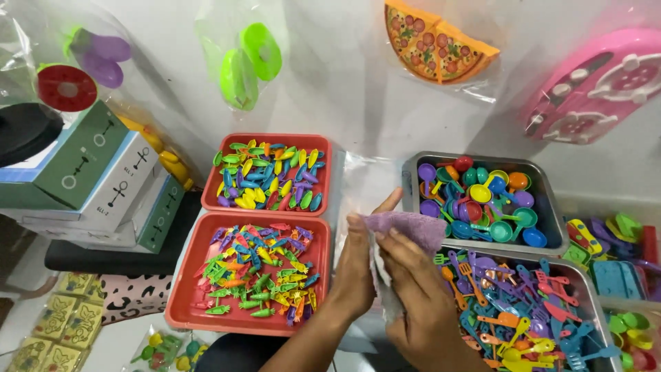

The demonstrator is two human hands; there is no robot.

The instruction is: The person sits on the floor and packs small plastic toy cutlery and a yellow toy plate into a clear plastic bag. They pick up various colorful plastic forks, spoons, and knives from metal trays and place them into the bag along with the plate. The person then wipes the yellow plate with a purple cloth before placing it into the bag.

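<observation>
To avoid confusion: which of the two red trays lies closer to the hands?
The nearer red tray, holding small carrot-shaped pieces, lies beside the left hand; the other red tray sits farther back.

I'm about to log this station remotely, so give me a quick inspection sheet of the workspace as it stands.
Surface: white table, mostly covered.
Job's things: clear plastic bag and purple cloth, held between both hands.
Clutter: two red trays of small colourful toy pieces; two metal trays of toy spoons and utensils; bagged toy pizza, pink toy stove, green toy pieces.
Grippers: left hand and right hand, both gripping the bag and cloth.
Cables: nothing seen.
Surroundings: stacked boxes at left; packets on the floor.
</observation>
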